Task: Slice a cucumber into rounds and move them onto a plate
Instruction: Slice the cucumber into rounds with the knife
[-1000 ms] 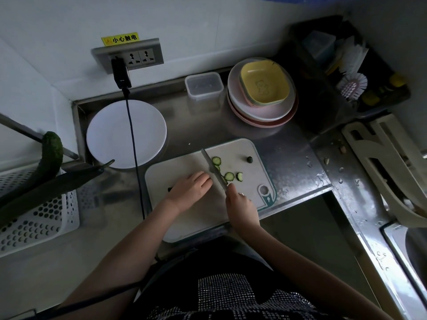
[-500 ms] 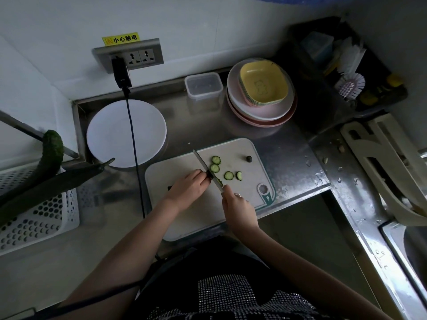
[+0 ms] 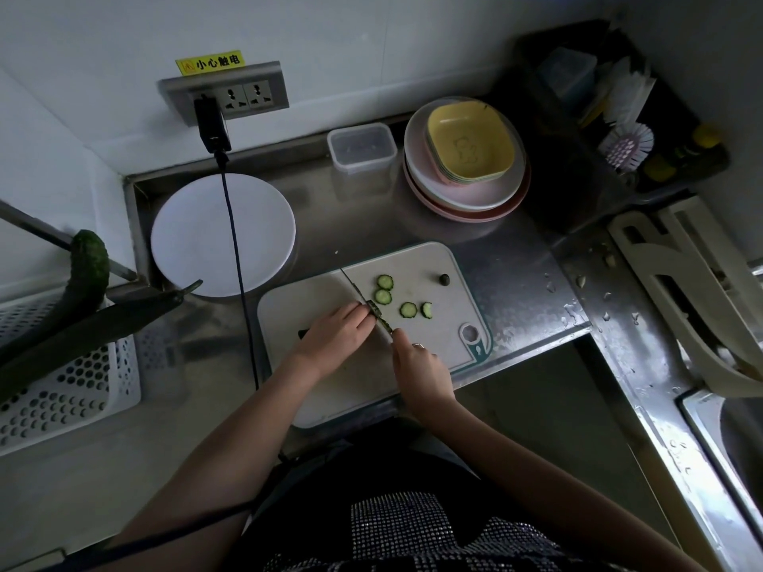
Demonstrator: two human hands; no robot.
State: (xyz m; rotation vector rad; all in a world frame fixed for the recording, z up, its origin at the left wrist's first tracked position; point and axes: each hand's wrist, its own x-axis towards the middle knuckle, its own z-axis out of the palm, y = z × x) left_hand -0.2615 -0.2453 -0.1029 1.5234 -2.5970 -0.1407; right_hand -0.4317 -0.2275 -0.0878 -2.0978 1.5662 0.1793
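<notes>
Knife handle sits in the grip of the right hand, whose fingers curl round it, a ring showing on one finger; the blade runs up and left across the white cutting board and meets the cucumber just beside the left fingertips; the left hand lies over the cucumber with its fingers bent down onto it, pressing it to the board, so that only a short dark green end shows at the blade and a dark tip shows at the wrist side; four cut rounds lie on the board to the right of the blade, near one another, and a small dark end piece lies apart near the board's far right corner; the white plate stands on the steel worktop to the left of the board, with a black cable running across it from a plug in the wall socket; above the socket a yellow label reads 小心触电; behind the board stand a clear plastic container and a stack of plates topped by yellow square dishes bearing a bear figure; at the far left whole cucumbers rest in a white perforated basket.
</notes>
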